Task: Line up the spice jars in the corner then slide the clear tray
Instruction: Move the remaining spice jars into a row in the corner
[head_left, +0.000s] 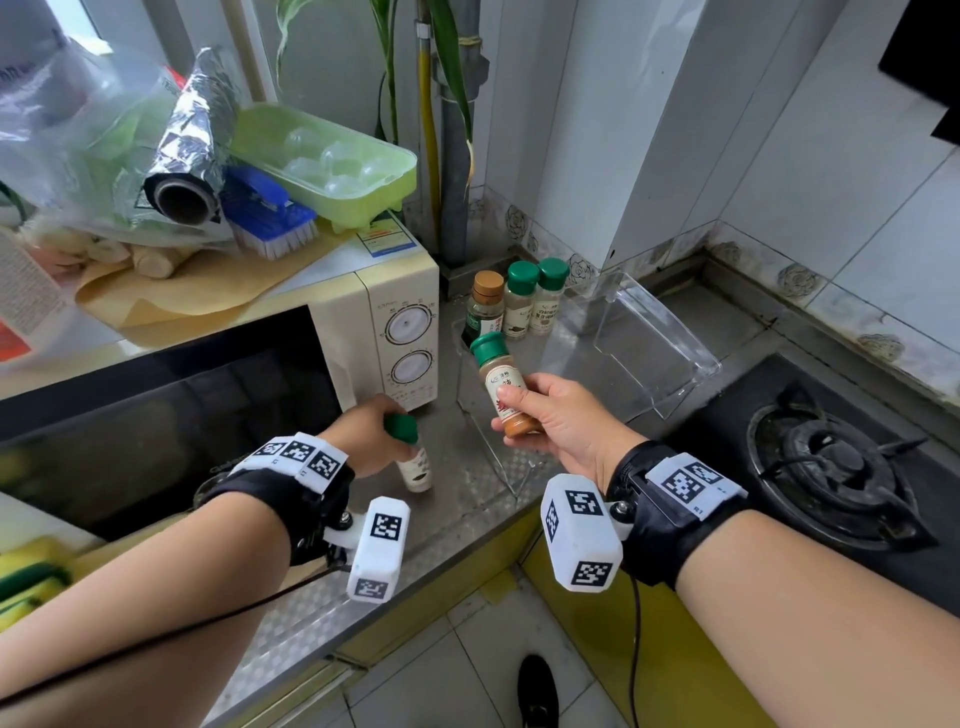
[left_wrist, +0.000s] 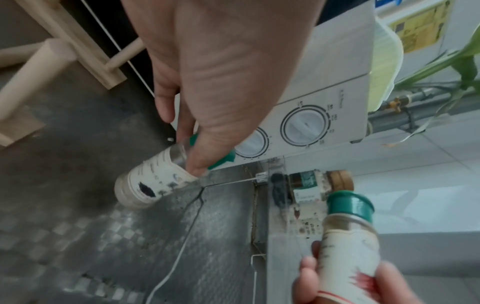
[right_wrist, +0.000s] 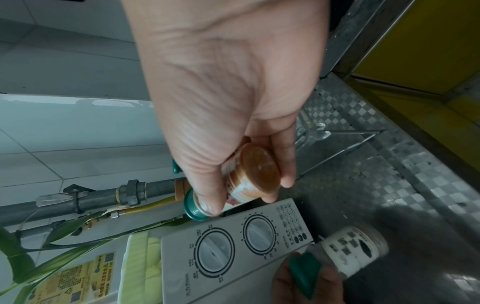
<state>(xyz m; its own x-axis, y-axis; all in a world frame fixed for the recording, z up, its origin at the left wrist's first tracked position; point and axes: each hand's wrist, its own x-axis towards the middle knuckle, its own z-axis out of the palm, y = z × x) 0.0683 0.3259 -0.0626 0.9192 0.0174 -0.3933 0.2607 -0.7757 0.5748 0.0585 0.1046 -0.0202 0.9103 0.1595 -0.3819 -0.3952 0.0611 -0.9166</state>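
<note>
My left hand (head_left: 371, 436) grips a green-capped jar of pale powder (head_left: 415, 462) by its cap and neck, just above the steel counter in front of the microwave; the same jar (left_wrist: 153, 181) shows in the left wrist view. My right hand (head_left: 550, 415) holds a green-capped jar of orange spice (head_left: 501, 384) tilted in the air over the clear tray (head_left: 649, 332). In the right wrist view its orange bottom (right_wrist: 257, 170) faces the camera. In the back corner stand a brown-capped jar (head_left: 485, 304) and two green-capped jars (head_left: 521, 299) (head_left: 549, 293) in a row.
A cream microwave (head_left: 400, 338) stands left of the jars, with foil, a blue brush and a green egg box (head_left: 322, 161) on top. A gas hob (head_left: 836, 462) lies to the right. Pipes and a plant rise in the corner. The counter edge (head_left: 415, 566) runs close to me.
</note>
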